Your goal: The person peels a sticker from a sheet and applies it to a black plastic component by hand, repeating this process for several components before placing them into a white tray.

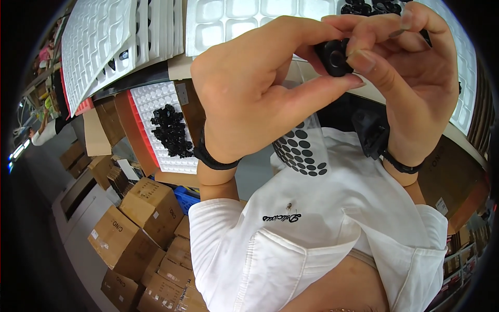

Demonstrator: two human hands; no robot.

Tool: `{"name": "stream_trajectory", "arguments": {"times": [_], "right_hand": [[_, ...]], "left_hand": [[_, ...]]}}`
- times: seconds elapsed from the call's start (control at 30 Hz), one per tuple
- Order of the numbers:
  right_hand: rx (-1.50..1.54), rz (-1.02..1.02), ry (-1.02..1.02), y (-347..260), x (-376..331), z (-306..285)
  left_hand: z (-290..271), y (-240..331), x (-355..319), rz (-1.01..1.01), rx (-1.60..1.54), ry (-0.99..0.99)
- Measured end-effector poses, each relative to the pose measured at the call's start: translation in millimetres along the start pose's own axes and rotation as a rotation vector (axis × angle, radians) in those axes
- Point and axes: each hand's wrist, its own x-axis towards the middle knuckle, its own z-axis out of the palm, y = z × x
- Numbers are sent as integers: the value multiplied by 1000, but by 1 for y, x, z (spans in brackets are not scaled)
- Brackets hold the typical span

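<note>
Both of my hands are raised and meet over a small black plastic part (334, 57) with a round recess in its face. My left hand (249, 83) grips it between thumb and fingers. The thumb and a finger of my right hand (416, 78) press on its right side. A small dark sliver (397, 33) shows by another right fingertip; its kind is unclear. Below my left hand hangs a clear sheet of round black stickers (301, 148), its upper end hidden by the hand. Black straps circle both wrists, and a black device (370, 132) sits at the right one.
White moulded trays (223, 26) lie on the bench ahead, some with black parts (369, 7). More trays stand stacked (99, 47) at the left. A carton (125, 112) holds a white tray and a heap of black parts (170, 130). Cardboard boxes (122, 239) fill the floor at left.
</note>
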Motion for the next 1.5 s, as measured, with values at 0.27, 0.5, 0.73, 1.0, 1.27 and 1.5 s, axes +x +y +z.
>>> {"name": "stream_trajectory", "arguments": {"times": [0.27,0.5,0.73,1.0,1.27,1.5], "right_hand": [[-88,-30,-19,0,-1,0],[-232,-214,-161,3,6,-8],[-99,176,96,-6,10,11],[239,580,151,-19,11,3],[204,602,133,-27,21,-8],[291,490,173,-24,21,-20]], "left_hand": [[3,-4,-1,65,-156,76],[4,-4,1,18,-94,2],[1,-7,0,-32,-20,-67],[3,1,7,-142,45,-137],[18,4,21,-264,-62,-106],[32,3,37,-255,-11,-61]]}}
